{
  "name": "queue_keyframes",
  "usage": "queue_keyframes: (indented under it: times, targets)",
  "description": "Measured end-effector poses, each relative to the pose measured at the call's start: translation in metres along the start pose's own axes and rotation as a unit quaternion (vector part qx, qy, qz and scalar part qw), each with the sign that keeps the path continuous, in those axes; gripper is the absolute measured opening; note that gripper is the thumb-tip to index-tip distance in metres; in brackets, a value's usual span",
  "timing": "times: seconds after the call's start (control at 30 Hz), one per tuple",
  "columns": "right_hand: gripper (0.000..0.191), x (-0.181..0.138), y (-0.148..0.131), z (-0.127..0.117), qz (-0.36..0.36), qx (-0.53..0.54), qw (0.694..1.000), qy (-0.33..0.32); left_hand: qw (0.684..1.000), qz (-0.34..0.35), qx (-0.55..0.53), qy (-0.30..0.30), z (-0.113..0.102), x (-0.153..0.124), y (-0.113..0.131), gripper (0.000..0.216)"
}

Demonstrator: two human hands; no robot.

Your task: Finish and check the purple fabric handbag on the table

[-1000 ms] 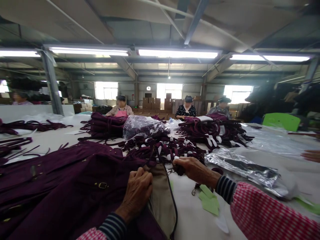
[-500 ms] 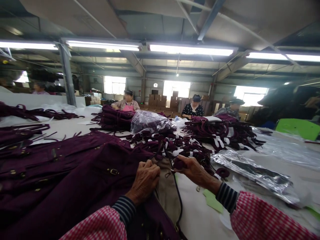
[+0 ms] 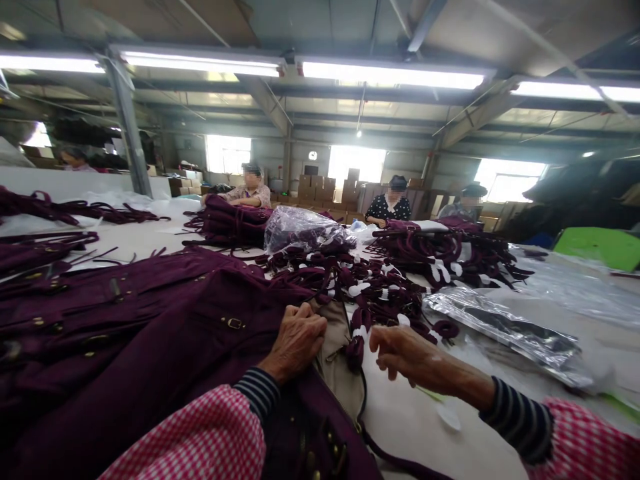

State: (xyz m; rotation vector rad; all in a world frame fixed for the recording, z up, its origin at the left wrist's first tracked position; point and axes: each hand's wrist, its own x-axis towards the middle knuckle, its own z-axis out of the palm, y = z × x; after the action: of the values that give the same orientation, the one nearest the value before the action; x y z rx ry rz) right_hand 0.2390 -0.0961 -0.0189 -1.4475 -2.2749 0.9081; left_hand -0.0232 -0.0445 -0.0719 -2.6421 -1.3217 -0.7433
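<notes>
Hands at a dark purple fabric bag (image 3: 165, 347), lower centre of frame.
Left hand (image 3: 296, 341) closes its grip on the bag's mouth; right hand (image 3: 400, 353) hovers beside with an open, empty grip.

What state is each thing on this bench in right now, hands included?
Left hand: closed, gripping the bag's top edge.
Right hand: fingers loosely curled, holding nothing, beside a rolled strap.
Purple bag: lying flat, mouth open, tan lining showing.
Rolled strap: coiled, hanging at the bag's mouth.
Strap pile: heaped, tangled.
Silver plastic bag: flat, crinkled.
</notes>
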Motion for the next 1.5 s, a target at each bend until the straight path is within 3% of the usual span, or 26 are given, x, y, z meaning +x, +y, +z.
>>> queue_keyframes:
  times: [0.07, 0.2, 0.27, 0.43, 0.5, 0.57, 0.6, 0.73, 0.83, 0.93, 1.17, 1.4, 1.5]
  targets:
    - [0.009, -0.007, -0.005, 0.002, 0.032, 0.022, 0.998, -0.044, 1.000, 0.000, -0.001, -0.001, -0.001, -0.001, 0.000, 0.010]
    - [0.022, -0.005, -0.006, 0.018, 0.112, 0.072, 0.977, -0.169, 1.000, 0.001, -0.001, -0.001, -0.002, -0.001, 0.001, 0.009]
    - [0.027, 0.001, -0.001, 0.027, 0.122, 0.077, 0.972, -0.184, 1.000, 0.002, 0.000, -0.003, -0.003, -0.001, 0.001, 0.008]
    - [0.022, 0.006, 0.001, 0.031, 0.094, -0.001, 0.988, -0.120, 1.000, -0.002, 0.002, -0.007, -0.004, 0.000, 0.002, 0.008]
    - [0.025, 0.003, -0.007, 0.024, 0.059, -0.071, 0.994, -0.063, 1.000, -0.003, 0.001, -0.007, -0.003, 0.000, 0.002, 0.008]
    - [0.014, 0.002, -0.020, 0.020, 0.006, -0.134, 0.991, 0.002, 1.000, -0.004, 0.000, -0.005, -0.003, 0.000, 0.002, 0.008]
    - [0.004, 0.003, -0.026, 0.020, -0.018, -0.164, 0.986, 0.028, 1.000, -0.005, 0.001, -0.003, -0.003, 0.000, 0.002, 0.008]
    - [0.016, 0.018, -0.043, 0.039, -0.051, -0.321, 0.943, 0.075, 1.000, -0.010, 0.002, -0.002, -0.003, 0.000, 0.003, 0.008]
    - [0.013, 0.031, -0.042, 0.060, -0.071, -0.415, 0.905, 0.067, 1.000, -0.006, 0.003, -0.005, -0.003, 0.000, 0.002, 0.007]
    - [0.016, 0.040, -0.041, 0.074, -0.071, -0.454, 0.886, 0.058, 1.000, -0.001, 0.004, -0.004, -0.003, 0.000, 0.002, 0.007]
    - [0.022, 0.049, -0.039, 0.079, -0.027, -0.462, 0.884, 0.058, 1.000, 0.001, 0.006, 0.002, -0.002, -0.001, 0.002, 0.007]
    - [0.010, 0.023, -0.018, 0.061, -0.001, -0.320, 0.934, 0.157, 1.000, 0.009, 0.004, 0.015, 0.001, -0.001, 0.000, 0.006]
    - [0.009, 0.009, -0.020, 0.049, 0.042, -0.275, 0.949, 0.150, 1.000, 0.010, 0.003, 0.017, 0.001, -0.001, 0.000, 0.008]
